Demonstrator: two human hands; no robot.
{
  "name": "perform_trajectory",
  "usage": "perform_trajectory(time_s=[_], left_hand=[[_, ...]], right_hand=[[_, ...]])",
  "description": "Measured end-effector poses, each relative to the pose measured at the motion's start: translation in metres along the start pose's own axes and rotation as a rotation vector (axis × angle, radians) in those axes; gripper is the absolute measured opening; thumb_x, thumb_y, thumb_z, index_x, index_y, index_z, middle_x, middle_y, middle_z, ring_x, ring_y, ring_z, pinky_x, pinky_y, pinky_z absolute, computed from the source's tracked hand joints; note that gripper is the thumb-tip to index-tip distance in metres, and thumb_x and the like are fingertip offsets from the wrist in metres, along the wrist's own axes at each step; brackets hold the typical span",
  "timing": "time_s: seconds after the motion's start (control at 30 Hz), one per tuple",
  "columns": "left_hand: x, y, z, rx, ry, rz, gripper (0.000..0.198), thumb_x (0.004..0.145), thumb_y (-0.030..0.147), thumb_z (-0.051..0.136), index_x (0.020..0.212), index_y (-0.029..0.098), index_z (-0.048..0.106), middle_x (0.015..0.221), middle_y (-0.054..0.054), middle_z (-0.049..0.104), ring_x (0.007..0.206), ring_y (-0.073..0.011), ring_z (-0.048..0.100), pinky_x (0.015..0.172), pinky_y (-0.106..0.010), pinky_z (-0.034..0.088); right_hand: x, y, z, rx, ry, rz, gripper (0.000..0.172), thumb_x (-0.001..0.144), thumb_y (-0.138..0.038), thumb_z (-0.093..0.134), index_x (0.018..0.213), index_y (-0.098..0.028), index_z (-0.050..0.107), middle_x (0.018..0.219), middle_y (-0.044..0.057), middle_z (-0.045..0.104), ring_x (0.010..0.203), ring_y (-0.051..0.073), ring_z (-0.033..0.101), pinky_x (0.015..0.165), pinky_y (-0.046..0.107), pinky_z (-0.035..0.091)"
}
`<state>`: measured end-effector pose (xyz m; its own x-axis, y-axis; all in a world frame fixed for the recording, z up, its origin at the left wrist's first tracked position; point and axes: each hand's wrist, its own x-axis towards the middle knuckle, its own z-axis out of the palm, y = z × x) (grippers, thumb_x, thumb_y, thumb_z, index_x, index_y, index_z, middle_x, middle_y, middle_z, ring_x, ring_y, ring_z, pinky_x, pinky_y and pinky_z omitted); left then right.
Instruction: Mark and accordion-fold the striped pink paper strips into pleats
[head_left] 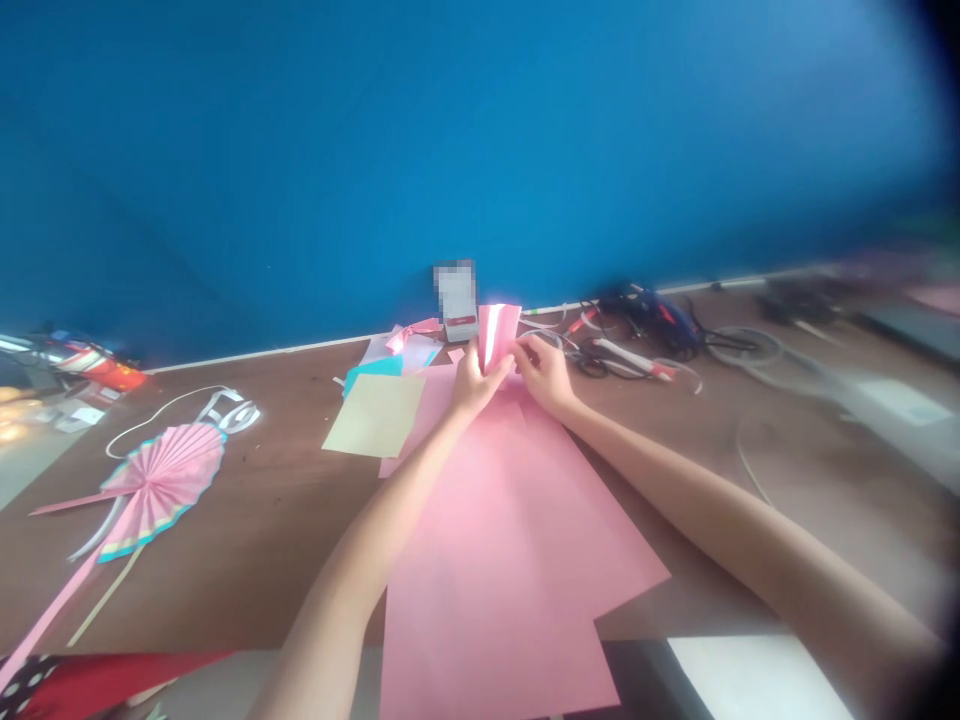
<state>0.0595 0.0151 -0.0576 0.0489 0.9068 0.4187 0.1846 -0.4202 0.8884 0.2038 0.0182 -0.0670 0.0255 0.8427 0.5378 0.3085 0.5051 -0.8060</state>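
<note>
Both hands hold up a small folded piece of pink paper (508, 330) at the middle of the view; a bright streak runs down its face. My left hand (478, 382) grips its left and lower side, thumb across the front. At its lower right edge, the fingers of my right hand (546, 372) are pinched against it. Beneath my forearms lies a large pink sheet (495, 560), its near end hanging past the table edge. A pale yellow sheet (375, 415) and a blue paper (373, 378) lie left of my left hand.
A pleated pink paper fan (172, 470) with trailing strips lies at left, beside a white coil (238, 415). A box-like object (457, 300), partly pixelated, stands against the blue wall (480, 150). Cables (652, 320) and a white-handled tool (634, 358) lie at right on the brown table (277, 520).
</note>
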Motion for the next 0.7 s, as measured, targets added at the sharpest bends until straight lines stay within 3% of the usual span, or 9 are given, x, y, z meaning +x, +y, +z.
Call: perform_trajectory(time_s=[0.17, 0.33, 0.53, 0.7], left_hand=[[0.004, -0.004, -0.001, 0.019, 0.019, -0.020, 0.039, 0.080, 0.046, 0.066, 0.110, 0.022, 0.062, 0.102, -0.008, 0.069, 0.098, -0.0250, 0.063, 0.085, -0.033, 0.047], [0.005, -0.005, -0.001, 0.000, -0.010, 0.027, 0.037, 0.085, 0.047, 0.060, 0.111, 0.022, 0.063, 0.100, -0.007, 0.069, 0.095, -0.0235, 0.062, 0.086, -0.033, 0.046], [0.007, -0.010, -0.002, 0.046, 0.060, -0.029, 0.031, 0.077, 0.050, 0.068, 0.084, 0.019, 0.067, 0.070, -0.002, 0.060, 0.076, -0.0212, 0.057, 0.077, -0.033, 0.045], [0.006, -0.013, -0.002, 0.030, 0.033, -0.041, 0.030, 0.077, 0.049, 0.068, 0.077, 0.019, 0.065, 0.066, -0.001, 0.056, 0.072, -0.0192, 0.055, 0.074, -0.033, 0.045]], right_hand=[[-0.002, -0.004, 0.000, -0.063, -0.063, -0.044, 0.024, 0.092, -0.038, 0.048, 0.094, -0.020, 0.064, 0.079, 0.003, 0.066, 0.063, 0.015, 0.056, 0.057, 0.028, 0.042], [-0.002, -0.004, 0.001, -0.100, -0.016, -0.085, 0.018, 0.090, -0.034, 0.051, 0.091, -0.021, 0.064, 0.081, 0.003, 0.066, 0.063, 0.014, 0.056, 0.058, 0.027, 0.042], [-0.003, -0.004, 0.002, -0.142, 0.024, -0.132, 0.015, 0.090, -0.031, 0.050, 0.090, -0.023, 0.063, 0.087, 0.004, 0.063, 0.069, 0.016, 0.056, 0.061, 0.028, 0.044], [-0.004, -0.005, 0.003, -0.128, 0.013, -0.120, 0.014, 0.090, -0.032, 0.052, 0.092, -0.023, 0.063, 0.090, 0.005, 0.064, 0.070, 0.016, 0.057, 0.059, 0.028, 0.044]])
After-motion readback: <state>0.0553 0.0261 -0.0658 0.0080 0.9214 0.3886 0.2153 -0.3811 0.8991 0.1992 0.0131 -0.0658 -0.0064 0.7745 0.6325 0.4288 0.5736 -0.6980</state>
